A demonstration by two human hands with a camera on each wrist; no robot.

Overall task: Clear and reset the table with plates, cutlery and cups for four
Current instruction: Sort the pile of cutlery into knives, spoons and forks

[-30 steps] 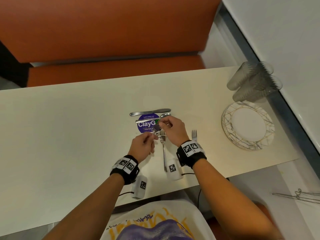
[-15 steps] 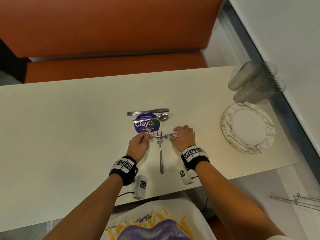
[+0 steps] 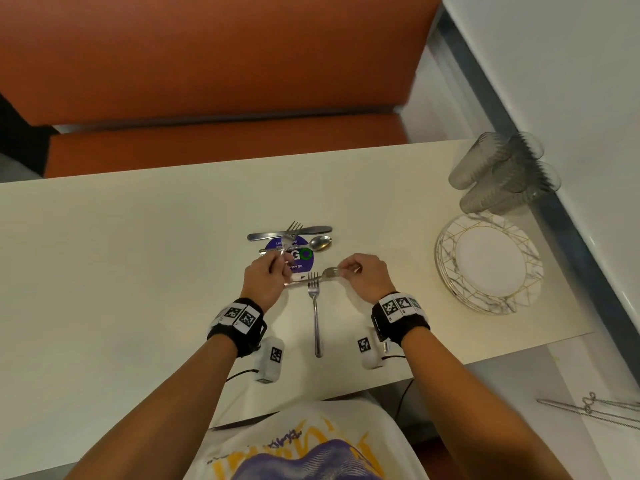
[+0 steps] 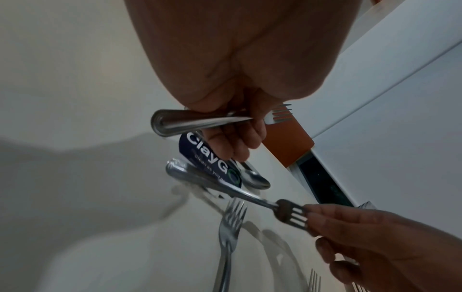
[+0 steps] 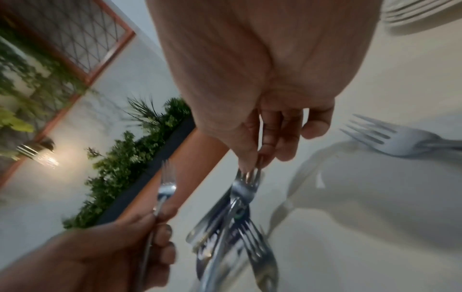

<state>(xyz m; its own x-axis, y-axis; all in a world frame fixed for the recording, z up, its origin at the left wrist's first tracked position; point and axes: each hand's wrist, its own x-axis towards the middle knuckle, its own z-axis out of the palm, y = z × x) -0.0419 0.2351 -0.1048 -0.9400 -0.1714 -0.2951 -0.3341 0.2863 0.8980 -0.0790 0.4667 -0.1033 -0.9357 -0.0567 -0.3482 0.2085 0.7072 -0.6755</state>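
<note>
Forks occupy both hands above the cream table [image 3: 138,271]. Left hand [image 3: 265,282] has its grip curled round one fork [image 3: 290,237], tines pointing away. Right hand [image 3: 363,277] pinches a second fork [image 3: 322,276] by the tines. A third fork [image 3: 316,317] lies flat between the wrists; knife [image 3: 289,233] and spoon [image 3: 320,242] lie beyond; stacked plates [image 3: 488,263] and cups [image 3: 502,174] stand at right.

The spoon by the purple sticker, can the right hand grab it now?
Probably not yet. The right hand is pinching a fork by its tines, so its fingers are busy. The spoon lies uncovered just beyond it, so once the fork is set down the way looks free.
</note>
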